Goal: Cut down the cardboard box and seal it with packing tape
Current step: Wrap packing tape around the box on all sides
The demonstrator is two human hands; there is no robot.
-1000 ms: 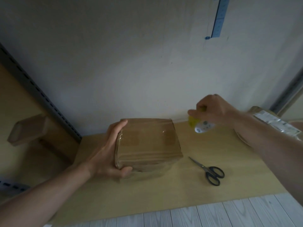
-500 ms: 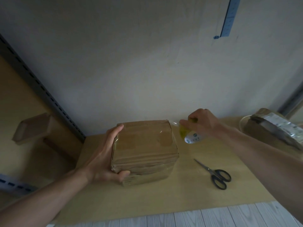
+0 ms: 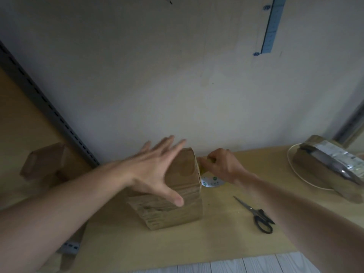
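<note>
A squat brown cardboard box (image 3: pixel 177 205), wrapped in clear tape, stands on the wooden table (image 3: pixel 226 243) near the wall. My left hand (image 3: pixel 155 170) lies flat on its top, fingers spread toward the wall and thumb down over the front face. My right hand (image 3: pixel 220 166) is closed on the packing tape roll (image 3: pixel 210 181), whose yellow-green body and white labelled core show at the box's right side. The roll is pressed against the box's upper right edge. Black-handled scissors (image 3: pixel 256 215) lie on the table to the right of the box.
A plastic-wrapped brown parcel (image 3: pixel 331 164) rests on a white ring at the far right of the table. A grey slotted shelf rail (image 3: pixel 49 107) runs diagonally at the left, with a small cardboard box (image 3: pixel 45 160) beyond it. A blue ruler strip (image 3: pixel 272 26) hangs on the wall.
My left hand left the box's left side and now lies spread flat over its top. My right hand brought the tape roll leftward against the box's right edge. The box has turned slightly.
</note>
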